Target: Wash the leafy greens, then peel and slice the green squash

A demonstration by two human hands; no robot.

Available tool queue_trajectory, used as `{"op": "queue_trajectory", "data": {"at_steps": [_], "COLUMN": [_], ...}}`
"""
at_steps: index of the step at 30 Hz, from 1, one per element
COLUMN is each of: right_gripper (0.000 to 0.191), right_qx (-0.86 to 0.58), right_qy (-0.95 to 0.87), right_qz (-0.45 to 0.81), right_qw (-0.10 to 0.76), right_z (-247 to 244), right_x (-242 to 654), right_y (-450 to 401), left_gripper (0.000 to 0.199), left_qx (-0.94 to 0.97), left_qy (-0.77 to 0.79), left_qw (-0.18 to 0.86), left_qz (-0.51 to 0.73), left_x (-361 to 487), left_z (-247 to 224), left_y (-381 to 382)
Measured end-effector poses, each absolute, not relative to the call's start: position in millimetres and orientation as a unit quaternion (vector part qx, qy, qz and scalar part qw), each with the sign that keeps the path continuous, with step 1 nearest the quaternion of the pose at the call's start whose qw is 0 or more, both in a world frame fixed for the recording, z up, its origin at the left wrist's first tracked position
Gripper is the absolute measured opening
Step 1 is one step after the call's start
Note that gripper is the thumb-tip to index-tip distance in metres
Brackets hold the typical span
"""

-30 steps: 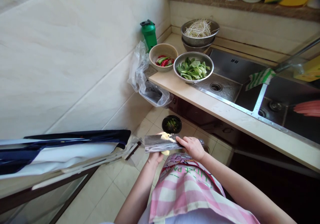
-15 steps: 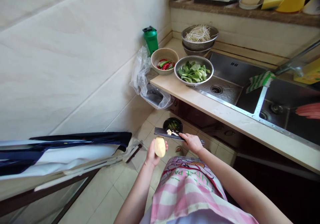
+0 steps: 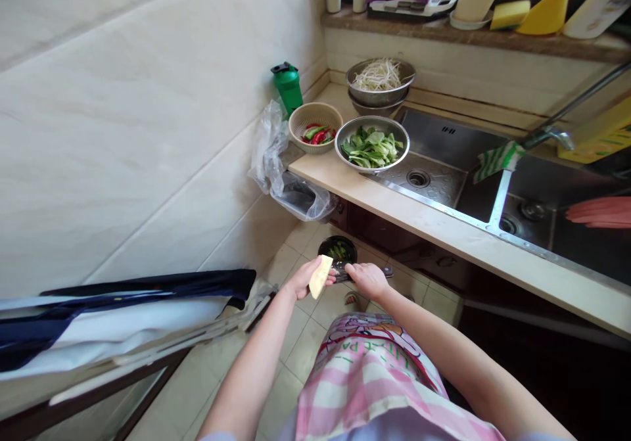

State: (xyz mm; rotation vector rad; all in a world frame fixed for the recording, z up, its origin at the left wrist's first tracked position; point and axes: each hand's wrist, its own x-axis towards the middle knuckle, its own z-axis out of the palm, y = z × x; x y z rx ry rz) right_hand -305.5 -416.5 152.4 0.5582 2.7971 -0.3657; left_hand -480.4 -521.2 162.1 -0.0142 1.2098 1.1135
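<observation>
In my left hand (image 3: pixel 300 282) is a pale yellow peeled potato (image 3: pixel 321 277), turned so that a flat face with straight edges shows. My right hand (image 3: pixel 369 280) grips a dark kitchen knife (image 3: pixel 344 274) by its handle, which sticks out to the right of the fist. The blade reaches toward the left fingers, and its far end is hidden behind them and the potato. Small pale bits cling near the blade. Just beyond the hands, a black round bin (image 3: pixel 338 238) with green scraps in it stands on the floor.
On the counter (image 3: pixel 419 208) stand a bowl of greens (image 3: pixel 373 146), a basket of chillies (image 3: pixel 315 129) and a bowl of bean sprouts (image 3: pixel 379 76). A double sink (image 3: pixel 456 132) lies right of them. A plastic-lined container (image 3: pixel 305 198) hangs off the counter's left end.
The potato has turned in my left hand from its rounded side to a flat face. The knife blade, earlier in plain view with pale pieces on it, is now mostly hidden.
</observation>
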Motion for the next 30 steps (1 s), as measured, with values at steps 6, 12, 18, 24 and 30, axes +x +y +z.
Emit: {"op": "queue_trajectory", "data": {"at_steps": [6,12,18,24,30], "right_gripper": [0.019,0.014,0.016,0.019,0.013], "right_qx": [0.154,0.151,0.176,0.144,0.237], "right_qy": [0.976,0.979,0.978,0.981,0.934], "right_qz": [-0.105,-0.092,-0.084,-0.12,-0.259], "right_qw": [0.111,0.098,0.074,0.044,0.071], "right_z": [165.7,168.0,167.0,163.7,157.2], "right_x": [-304.5,-300.2,-303.1,-303.8,-271.0], "right_y": [-416.9,-422.7,-420.6,-458.1,-470.8], "left_gripper": [0.049,0.044,0.043,0.028,0.013], "left_qx": [-0.056,-0.077,-0.019,0.023,0.015], "left_qy": [0.49,0.526,0.522,0.685,0.768], "left_qw": [0.704,0.602,0.657,0.586,0.514], "left_qz": [0.51,0.596,0.543,0.432,0.382], "left_x": [-488.1,-490.7,-493.1,-515.1,-555.2], "left_z": [126.7,98.7,107.3,104.1,105.4], "left_y": [-494.9,-458.8,-446.8,-454.6,-472.5]}}
